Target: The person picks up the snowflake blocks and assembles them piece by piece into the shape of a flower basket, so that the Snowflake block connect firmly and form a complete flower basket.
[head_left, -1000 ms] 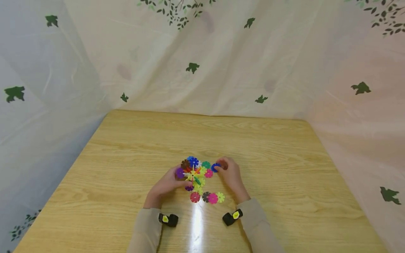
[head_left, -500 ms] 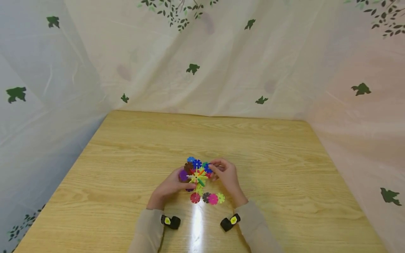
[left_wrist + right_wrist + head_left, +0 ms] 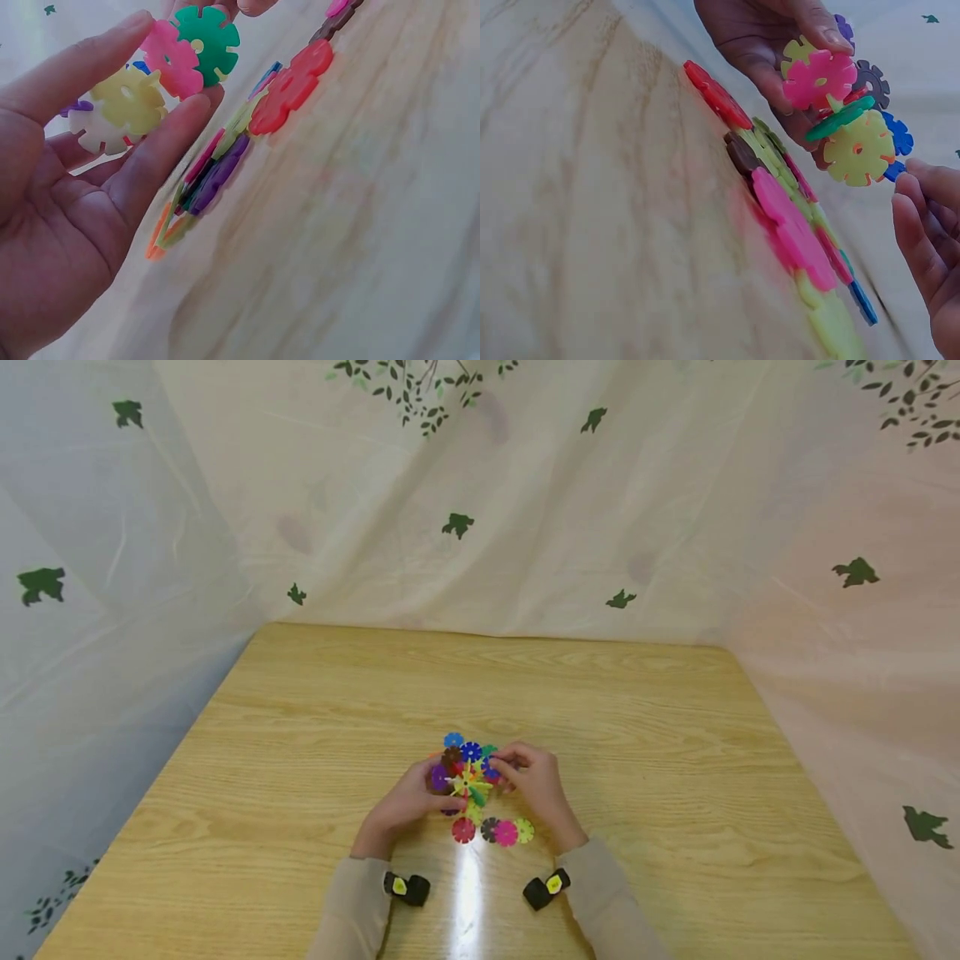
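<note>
- Each wrist has a black strap on it, the left strap [image 3: 407, 889] and the right strap [image 3: 547, 888].
- Each strap has a yellow label, the left label [image 3: 401, 887] and the right label [image 3: 553, 883]; the tiny marks on them are too small to read.
- The left hand [image 3: 401, 800] holds a bunch of joined discs [image 3: 467, 782], with its thumb on one side and its fingers bent around the other.
- The right hand [image 3: 538, 777] pinches a blue disc [image 3: 490, 767]; its thumb and finger nearly meet.
- The blue disc is right at the bunch's edge, on the right-hand side. Nobody can tell if it is slotted in.
- The bunch is above the wooden table [image 3: 675, 735], between both hands.
- Nearer the wrists, a red disc [image 3: 463, 831], a dark disc [image 3: 491, 829], a pink disc [image 3: 506, 833] and a yellow disc [image 3: 524, 831] lie flat.
</note>
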Motion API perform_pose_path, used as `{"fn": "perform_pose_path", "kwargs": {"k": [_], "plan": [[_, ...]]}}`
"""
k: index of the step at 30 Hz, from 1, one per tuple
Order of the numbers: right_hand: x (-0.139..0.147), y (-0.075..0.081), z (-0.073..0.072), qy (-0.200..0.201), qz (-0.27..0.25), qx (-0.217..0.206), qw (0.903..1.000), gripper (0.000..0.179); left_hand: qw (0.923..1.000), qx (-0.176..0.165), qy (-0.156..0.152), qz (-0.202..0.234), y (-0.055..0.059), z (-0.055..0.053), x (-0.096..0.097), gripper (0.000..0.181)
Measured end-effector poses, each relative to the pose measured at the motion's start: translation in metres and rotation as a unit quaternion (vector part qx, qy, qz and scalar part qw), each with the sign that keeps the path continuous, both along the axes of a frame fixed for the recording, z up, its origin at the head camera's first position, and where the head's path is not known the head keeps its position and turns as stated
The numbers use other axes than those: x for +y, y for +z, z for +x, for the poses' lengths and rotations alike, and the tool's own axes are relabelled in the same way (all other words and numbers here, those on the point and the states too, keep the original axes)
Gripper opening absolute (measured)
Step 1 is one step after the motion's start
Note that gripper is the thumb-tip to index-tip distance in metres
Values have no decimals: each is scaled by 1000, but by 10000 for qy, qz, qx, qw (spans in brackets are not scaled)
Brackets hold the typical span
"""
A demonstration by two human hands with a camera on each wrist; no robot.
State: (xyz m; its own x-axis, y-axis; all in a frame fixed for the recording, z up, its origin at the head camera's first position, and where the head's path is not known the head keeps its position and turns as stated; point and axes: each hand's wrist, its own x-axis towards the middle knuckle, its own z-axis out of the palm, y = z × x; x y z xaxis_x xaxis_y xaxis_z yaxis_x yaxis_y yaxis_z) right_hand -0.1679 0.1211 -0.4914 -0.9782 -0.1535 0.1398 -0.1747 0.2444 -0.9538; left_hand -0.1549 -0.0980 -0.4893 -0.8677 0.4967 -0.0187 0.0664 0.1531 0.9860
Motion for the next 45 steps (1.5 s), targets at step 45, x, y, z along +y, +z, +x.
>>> {"fn": "perform_pose_path", "kwargs": {"k": [45], "plan": [[25,-8,-15,-563,1766,-216,9824,19,9964,-109,840,-54,4,-4,-6,80]]}}
